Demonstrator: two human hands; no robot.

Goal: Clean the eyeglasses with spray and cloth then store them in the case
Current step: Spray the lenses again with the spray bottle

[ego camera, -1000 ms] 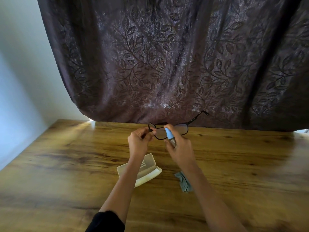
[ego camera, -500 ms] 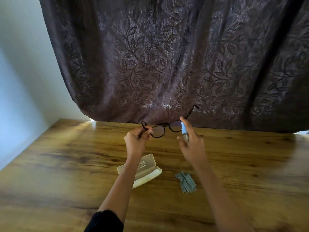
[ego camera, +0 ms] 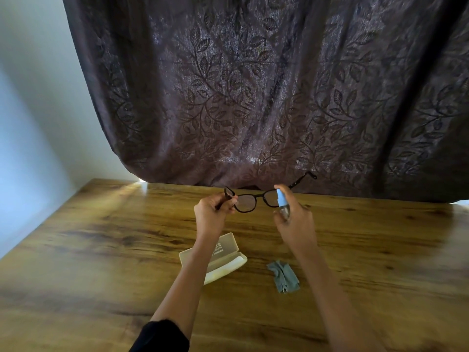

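The left hand (ego camera: 214, 212) is held up above the table (ego camera: 101, 250), thumb and fingers pinching the eyeglasses (ego camera: 245, 204) at their left end, at the corner of the frame where the temple hinges. The right hand (ego camera: 296, 226) is level with it and near, curled round the small spray bottle (ego camera: 282, 203). The bottle stands upright in the grip, pale blue head uppermost, with a forefinger lying over the top. The coming move, as I judge it, turns on how that head faces the lenses. The eyeglasses lie with their long axis across the view, running from the left hand toward the right, and the bottle sits in front of the right-hand lens, overlapping it. That lens is therefore the nearer target and the one beside the left hand the farther. Whether the nozzle points squarely at the glass cannot be told. The free temple juts up and away past the right hand toward the curtain (ego camera: 253, 97). Lower down and nearer the person, the pale case (ego camera: 228, 260) lies on the table, seemingly open, and is partly hidden under the left forearm. The grey cloth (ego camera: 284, 274) lies crumpled just inside the right forearm, near the case but apart from it. The right hand is thus the nearer to the cloth, though it would have to part with the bottle first, and the left hand is the nearer to the case. A dark leaf-patterned curtain hangs behind the table, and a pale wall (ego camera: 30, 110) stands to the left.
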